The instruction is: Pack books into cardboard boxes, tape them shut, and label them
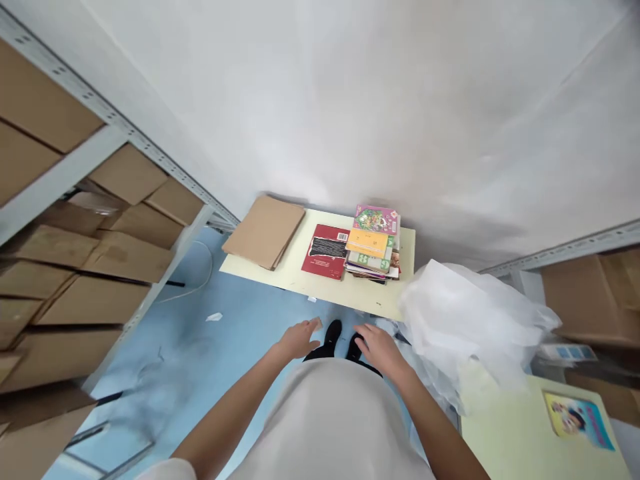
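Observation:
My left hand (pixel 300 339) hovers in front of my body, over the blue floor, with its fingers loosely stretched out. A small pale brownish patch shows at its fingertips; I cannot make out what it is. Across from it, my right hand (pixel 381 348) is also open and touches nothing. Beyond both hands is a pale yellow table (pixel 295 283). On it lie a stack of flat brown cardboard (pixel 265 230), a red book (pixel 325 253) with a dark band and a barcode, and a pile of books (pixel 371 243) topped by a purple and a yellow one.
Shelves with brown cardboard boxes (pixel 100 293) rise on the left, and more boxes (pixel 585 297) stand at right. White plastic wrapping (pixel 470 320) bulges beside the table. At lower right, a colourful book (pixel 580 420) lies on another pale yellow surface (pixel 515 433). Paper scraps (pixel 214 317) litter the floor.

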